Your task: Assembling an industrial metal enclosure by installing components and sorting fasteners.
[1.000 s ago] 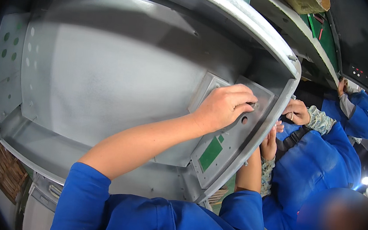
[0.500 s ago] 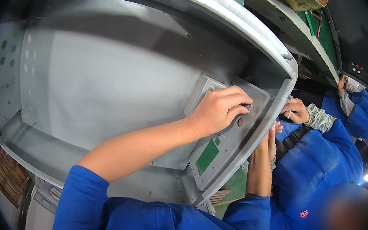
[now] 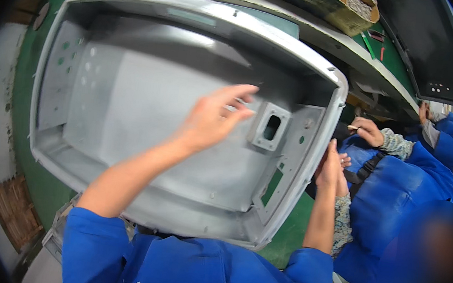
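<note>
The grey shell [image 3: 147,111] lies open side up on the green bench [image 3: 24,98]. The left hand [image 3: 212,118] hovers inside it, fingers spread, holding nothing, beside the rectangular port [image 3: 268,126]. The right hand [image 3: 331,166] presses the shell's outer right wall; its fingers are hidden behind the rim, grip indeterminate. Beyond, a co-worker's hand [image 3: 365,131] is partly cut off.

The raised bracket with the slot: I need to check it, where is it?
Head view, right of centre: the slotted bracket sits inside the grey housing near its right wall, just beyond the left hand fingertips.

Left hand [image 3: 212,120] inside housing [image 3: 131,104]
</note>
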Demonstrator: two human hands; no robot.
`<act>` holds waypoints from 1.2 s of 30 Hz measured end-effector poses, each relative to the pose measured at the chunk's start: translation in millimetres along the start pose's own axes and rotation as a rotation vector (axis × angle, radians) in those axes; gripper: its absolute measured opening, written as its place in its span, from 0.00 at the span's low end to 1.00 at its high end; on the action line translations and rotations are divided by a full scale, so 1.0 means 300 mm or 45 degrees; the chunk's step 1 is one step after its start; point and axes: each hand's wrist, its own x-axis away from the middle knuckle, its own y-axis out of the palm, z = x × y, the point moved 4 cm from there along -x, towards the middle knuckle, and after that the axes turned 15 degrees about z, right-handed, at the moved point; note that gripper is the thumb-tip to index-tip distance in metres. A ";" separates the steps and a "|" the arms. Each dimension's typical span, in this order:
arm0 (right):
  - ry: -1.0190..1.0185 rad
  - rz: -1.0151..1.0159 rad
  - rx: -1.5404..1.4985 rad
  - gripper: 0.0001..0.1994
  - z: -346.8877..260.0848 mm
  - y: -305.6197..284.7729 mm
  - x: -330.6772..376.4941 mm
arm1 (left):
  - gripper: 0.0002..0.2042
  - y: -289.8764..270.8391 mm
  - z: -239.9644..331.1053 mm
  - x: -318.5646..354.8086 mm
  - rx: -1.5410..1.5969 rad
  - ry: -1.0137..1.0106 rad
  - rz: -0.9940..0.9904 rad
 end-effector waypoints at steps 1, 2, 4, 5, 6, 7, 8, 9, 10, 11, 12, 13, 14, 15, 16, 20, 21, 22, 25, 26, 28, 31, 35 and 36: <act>-0.093 -0.296 0.079 0.17 -0.002 -0.072 -0.002 | 0.17 -0.103 0.016 0.028 -0.034 0.037 0.108; -0.206 -0.229 0.133 0.15 -0.018 -0.092 0.018 | 0.15 -0.208 0.036 0.070 -0.140 0.069 0.173; -0.476 -0.061 0.260 0.13 -0.053 -0.063 0.104 | 0.13 -0.371 0.084 0.182 -0.175 -0.034 0.363; -0.659 0.023 0.313 0.13 -0.076 -0.007 0.149 | 0.13 -0.429 0.081 0.249 -0.176 -0.055 0.427; -0.798 0.079 0.349 0.14 -0.094 0.028 0.196 | 0.12 -0.482 0.077 0.321 -0.169 -0.075 0.488; -0.769 0.116 0.459 0.13 -0.105 0.009 0.217 | 0.12 -0.516 0.078 0.381 -0.157 -0.083 0.553; -0.745 0.132 0.353 0.12 -0.114 -0.002 0.252 | 0.11 -0.527 0.079 0.430 -0.144 -0.081 0.548; -0.722 0.148 0.245 0.12 -0.124 0.000 0.295 | 0.11 -0.542 0.080 0.480 -0.131 -0.075 0.542; -0.806 0.243 0.071 0.11 -0.149 0.066 0.371 | 0.11 -0.557 0.079 0.520 -0.120 -0.064 0.542; -0.877 0.254 0.195 0.11 -0.169 0.086 0.440 | 0.11 -0.565 0.081 0.549 -0.122 -0.055 0.527; -0.951 0.232 0.246 0.10 -0.169 0.102 0.502 | 0.11 -0.566 0.079 0.576 -0.111 -0.044 0.513; -1.020 0.192 0.288 0.10 -0.162 0.132 0.554 | 0.11 -0.573 0.078 0.604 -0.112 -0.031 0.516; -1.157 0.207 0.433 0.09 -0.150 0.162 0.628 | 0.12 -0.563 0.056 0.632 -0.051 -0.027 0.415; -1.293 0.220 0.551 0.09 -0.127 0.212 0.700 | 0.13 -0.568 0.047 0.649 -0.014 -0.010 0.317; -1.671 0.212 0.902 0.09 -0.132 0.310 0.796 | 0.14 -0.572 0.077 0.674 -0.102 0.071 0.203; -1.559 0.051 0.800 0.11 0.103 0.583 1.017 | 0.15 -0.760 0.041 0.833 -0.163 0.500 0.054; -1.584 0.021 0.809 0.11 0.172 0.675 1.066 | 0.14 -0.844 0.006 0.889 -0.173 0.497 0.059; -1.521 0.046 0.679 0.11 0.240 0.771 1.118 | 0.13 -0.942 -0.019 0.945 -0.175 0.456 0.142; -1.495 0.017 0.603 0.12 0.407 1.055 1.215 | 0.11 -1.260 -0.145 1.146 -0.407 0.197 0.298; -1.584 -0.020 0.637 0.12 0.425 1.162 1.256 | 0.11 -1.369 -0.166 1.216 -0.475 0.109 0.347; -1.755 -0.076 0.687 0.11 0.433 1.367 1.322 | 0.11 -1.576 -0.203 1.357 -0.530 -0.024 0.536; -1.923 -0.155 0.711 0.11 0.443 1.603 1.385 | 0.10 -1.814 -0.323 1.464 -0.419 -0.208 0.779; -1.983 -0.164 0.763 0.10 0.444 1.822 1.391 | 0.10 -1.978 -0.403 1.338 -0.246 -0.136 0.791; -1.999 -0.148 0.779 0.10 0.446 1.874 1.385 | 0.10 -2.020 -0.396 1.293 -0.258 -0.104 0.736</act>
